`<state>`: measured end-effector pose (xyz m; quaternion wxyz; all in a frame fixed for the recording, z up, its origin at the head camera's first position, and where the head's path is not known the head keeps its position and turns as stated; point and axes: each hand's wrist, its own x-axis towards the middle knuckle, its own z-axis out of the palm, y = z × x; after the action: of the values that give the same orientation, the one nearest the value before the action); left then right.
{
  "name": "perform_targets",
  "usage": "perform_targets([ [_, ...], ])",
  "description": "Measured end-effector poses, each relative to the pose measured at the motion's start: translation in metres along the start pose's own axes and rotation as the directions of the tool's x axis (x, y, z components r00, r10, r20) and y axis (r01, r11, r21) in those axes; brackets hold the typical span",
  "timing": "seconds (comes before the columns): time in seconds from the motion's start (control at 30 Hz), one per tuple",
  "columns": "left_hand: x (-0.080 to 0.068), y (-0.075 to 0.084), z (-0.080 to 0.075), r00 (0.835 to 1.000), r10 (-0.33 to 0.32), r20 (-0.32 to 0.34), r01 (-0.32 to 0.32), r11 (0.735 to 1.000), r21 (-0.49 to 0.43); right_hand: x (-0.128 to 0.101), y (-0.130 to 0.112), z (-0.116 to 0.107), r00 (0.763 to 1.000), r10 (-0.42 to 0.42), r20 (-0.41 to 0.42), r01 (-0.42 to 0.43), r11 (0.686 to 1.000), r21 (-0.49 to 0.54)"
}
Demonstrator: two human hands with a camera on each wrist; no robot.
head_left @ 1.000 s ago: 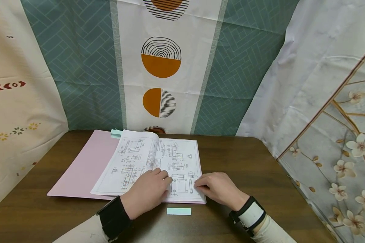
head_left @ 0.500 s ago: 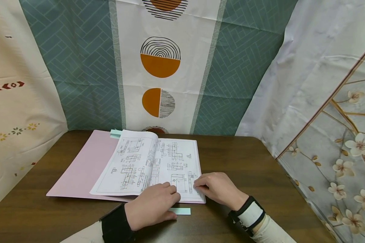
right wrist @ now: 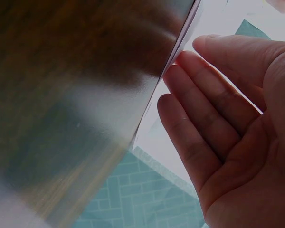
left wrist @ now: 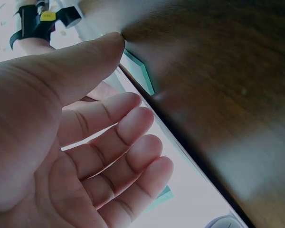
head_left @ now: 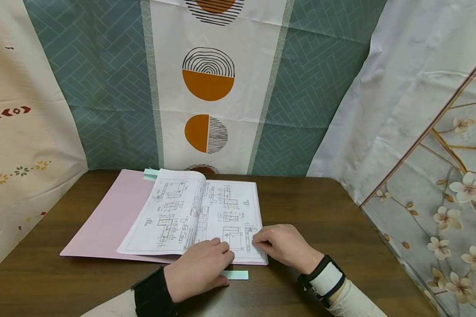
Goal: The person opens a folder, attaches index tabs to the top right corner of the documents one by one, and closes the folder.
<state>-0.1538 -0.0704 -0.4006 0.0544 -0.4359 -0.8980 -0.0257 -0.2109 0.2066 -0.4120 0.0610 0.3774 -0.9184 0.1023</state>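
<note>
My left hand (head_left: 198,273) rests palm down at the near edge of the open booklet (head_left: 194,218), fingers loosely bent and gripping nothing; its thumb lies on the left end of a mint strip (head_left: 236,274) on the table (head_left: 341,229), just in front of the booklet. In the left wrist view the fingers (left wrist: 133,156) hang relaxed above the wood, with the strip (left wrist: 140,71) just past the thumb tip.

My right hand (head_left: 285,244) sits just right of the left one, apart from it, fingertips on the lower right corner of the right-hand page. Whether they pinch the sheet or only press on it I cannot tell; in the right wrist view the fingers (right wrist: 213,104) look nearly straight beside the page edge.

The booklet, printed with line drawings, lies open on a pink folder (head_left: 111,215) that reaches out beyond my left hand. A second mint strip (head_left: 150,173) pokes out at the booklet's far left corner, well away from both hands.
</note>
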Motion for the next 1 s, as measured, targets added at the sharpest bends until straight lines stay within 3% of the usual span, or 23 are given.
perform_targets([
  [0.5,0.0014,0.0028,0.0035,0.999,-0.044,0.027,0.046,0.997,-0.058,0.0,-0.0013,-0.0016,1.0,-0.01,-0.004,0.01,1.0,0.002],
  [1.0,0.0008,0.0074,0.0036,0.999,-0.05,0.008,0.05,0.998,-0.028,-0.0001,-0.0002,-0.0007,1.0,-0.014,-0.008,0.014,1.0,-0.007],
])
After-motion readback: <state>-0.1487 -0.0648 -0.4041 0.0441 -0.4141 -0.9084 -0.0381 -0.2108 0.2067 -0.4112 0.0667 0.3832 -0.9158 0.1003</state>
